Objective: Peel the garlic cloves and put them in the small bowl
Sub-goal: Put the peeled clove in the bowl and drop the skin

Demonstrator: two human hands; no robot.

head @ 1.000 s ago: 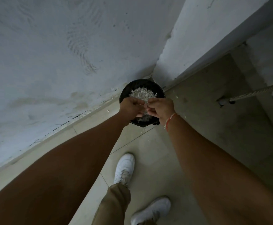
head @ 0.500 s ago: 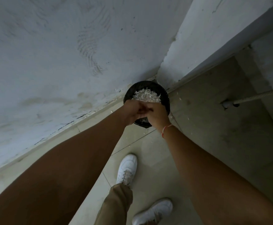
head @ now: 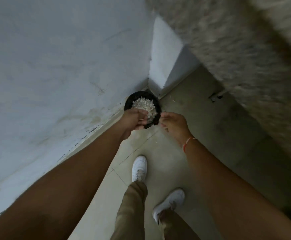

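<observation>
Above the black bin (head: 142,101) in the wall corner, both hands hovered. Left hand (head: 134,118) sat over its near rim, fingers loosely spread, pale skin flakes on them. Right hand (head: 173,122) was just beside the bin, fingers relaxed, holding nothing visible. Bin was heaped with garlic skins (head: 144,105). No cloves or small bowl in view. Judgement: this was waste disposal; how much peeling was left couldn't be told.
</observation>
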